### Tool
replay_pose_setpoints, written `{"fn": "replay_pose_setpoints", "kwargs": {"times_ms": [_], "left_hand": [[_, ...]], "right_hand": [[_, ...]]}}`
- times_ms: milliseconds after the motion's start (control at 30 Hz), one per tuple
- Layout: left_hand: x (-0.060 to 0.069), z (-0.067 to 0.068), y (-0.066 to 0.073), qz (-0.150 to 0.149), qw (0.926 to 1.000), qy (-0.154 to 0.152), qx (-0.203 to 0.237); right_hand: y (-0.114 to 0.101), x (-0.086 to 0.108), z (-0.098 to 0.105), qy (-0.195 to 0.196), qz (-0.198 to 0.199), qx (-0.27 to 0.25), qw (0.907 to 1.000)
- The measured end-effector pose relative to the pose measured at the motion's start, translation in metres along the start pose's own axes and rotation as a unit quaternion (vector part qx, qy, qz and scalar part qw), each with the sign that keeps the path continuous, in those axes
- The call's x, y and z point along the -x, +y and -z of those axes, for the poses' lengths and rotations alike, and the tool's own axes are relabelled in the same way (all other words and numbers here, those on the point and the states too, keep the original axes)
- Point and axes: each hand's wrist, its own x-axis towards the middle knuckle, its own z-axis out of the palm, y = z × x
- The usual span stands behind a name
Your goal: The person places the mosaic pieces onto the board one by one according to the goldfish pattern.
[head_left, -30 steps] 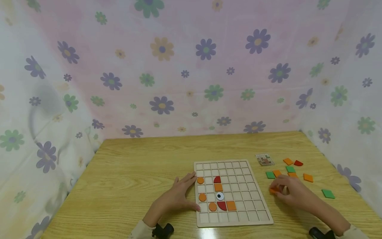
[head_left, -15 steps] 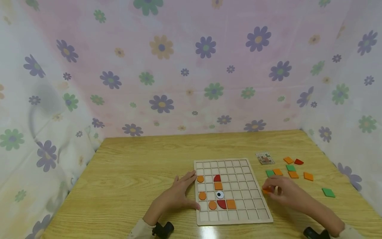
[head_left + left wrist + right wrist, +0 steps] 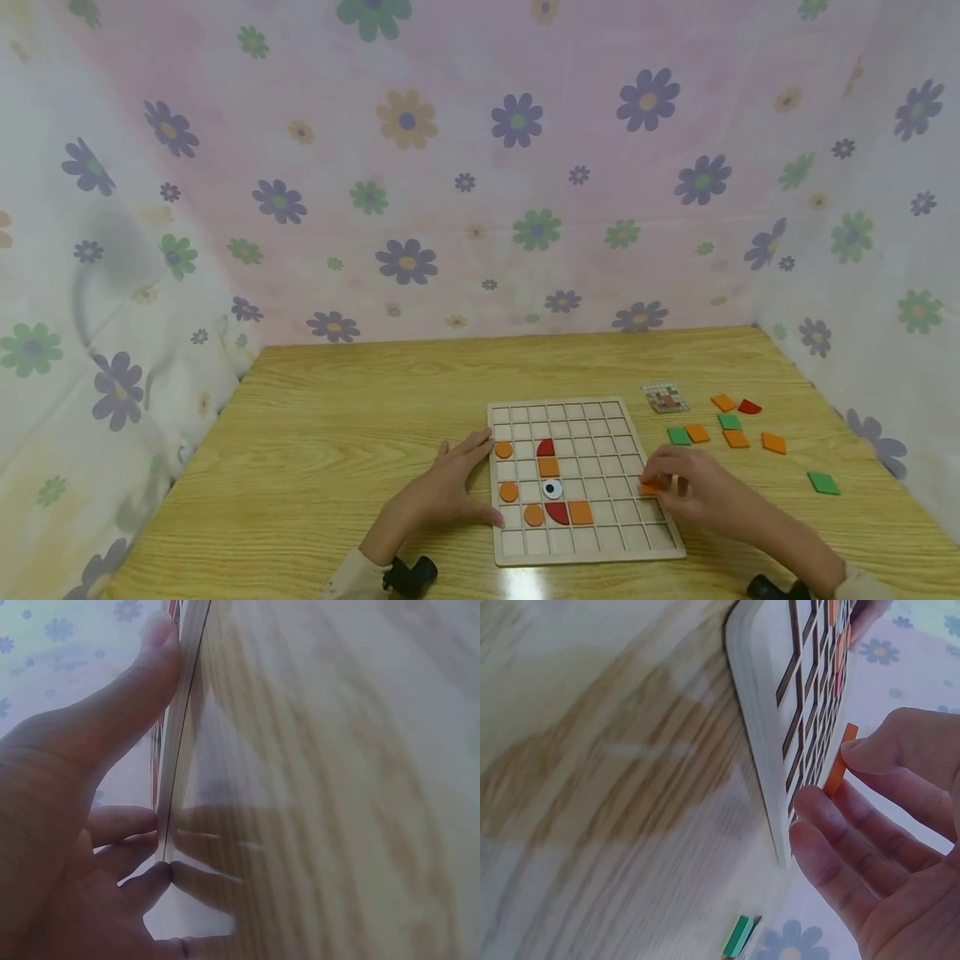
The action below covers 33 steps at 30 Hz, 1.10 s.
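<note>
The right hand pinches an orange tile between thumb and fingers, at the right edge of the wooden grid board, roughly midway between its far and near corners; whether the tile touches the board cannot be told. The left hand grips nothing: its fingers lie extended against the board's left edge, the thumb over the rim toward the near left corner. The likeliest trouble is at the pinch: only fingertips hold the tile, so a slack grip could drop it askew across the ridges between cells, or off the board's right edge onto the wooden table surface. The other fingers of that hand hang low beside the board, so they could catch its rim; a leftward push would meet the left hand, but a drag to the right, or a twist, might swing the board, since nothing grips it. Such a jolt could unseat the googly-eye disc or the upper red quarter-circle, and a sliding left thumb might nudge the nearby orange circle. Misplacing the tile by a cell also seems possible, because the cells look alike and the small pattern card, just past the board's far right corner, would need close reading. A careless backward sweep could scatter the green tile toward the surface's right edge.
</note>
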Motion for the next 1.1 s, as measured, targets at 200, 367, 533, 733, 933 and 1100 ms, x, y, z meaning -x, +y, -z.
{"fn": "replay_pose_setpoints", "kwargs": {"times_ms": [200,367,533,733,933,1100], "left_hand": [[0.001,0.0,0.0,0.006,1.0,-0.001,0.0],[0.002,0.0,0.0,0.005,1.0,-0.001,-0.001],[0.002,0.0,0.002,0.006,1.0,-0.002,-0.003],[0.001,0.002,0.003,0.007,1.0,-0.003,-0.002],[0.001,0.003,0.004,0.01,0.9999,-0.005,0.003],[0.002,0.002,0.003,0.006,1.0,-0.003,0.0]], "right_hand": [[-0.005,-0.007,-0.01,0.003,0.029,-0.002,0.9996],[-0.009,-0.011,-0.016,-0.013,0.017,-0.01,0.9997],[-0.014,-0.015,-0.02,-0.021,0.031,-0.026,0.999],[-0.015,-0.021,-0.026,-0.021,0.056,-0.027,0.9978],[-0.018,-0.024,-0.033,-0.038,0.034,-0.033,0.9981],[-0.023,-0.026,-0.036,-0.055,0.008,-0.031,0.998]]}}
